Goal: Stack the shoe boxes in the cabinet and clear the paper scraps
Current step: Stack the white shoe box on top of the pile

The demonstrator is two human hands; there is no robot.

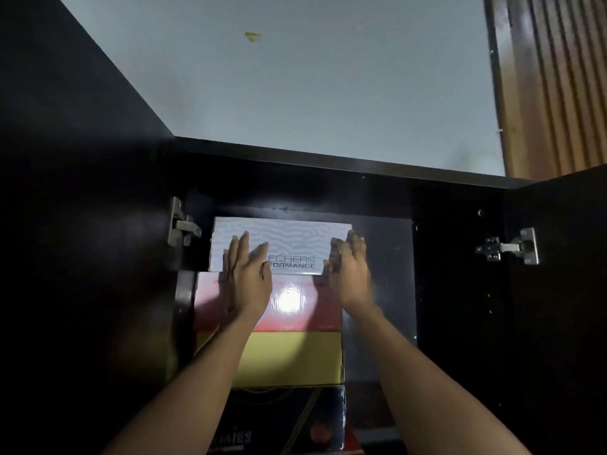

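Both flat hands, left hand (244, 274) and right hand (348, 270), press white box (279, 238) atop stack.

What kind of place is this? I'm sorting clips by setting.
Probably a room at home: a dark cabinet standing open, shoe boxes stacked inside, a wooden door at the right and a plain ceiling overhead.

A pale grey-blue ceiling (295, 77) fills the upper part of the view, and a small yellowish mark (253, 36) sits on it. At the right there is a brown wooden panel with vertical ribs (551, 87). The light is dim, and one bright glare falls near the middle of the view.
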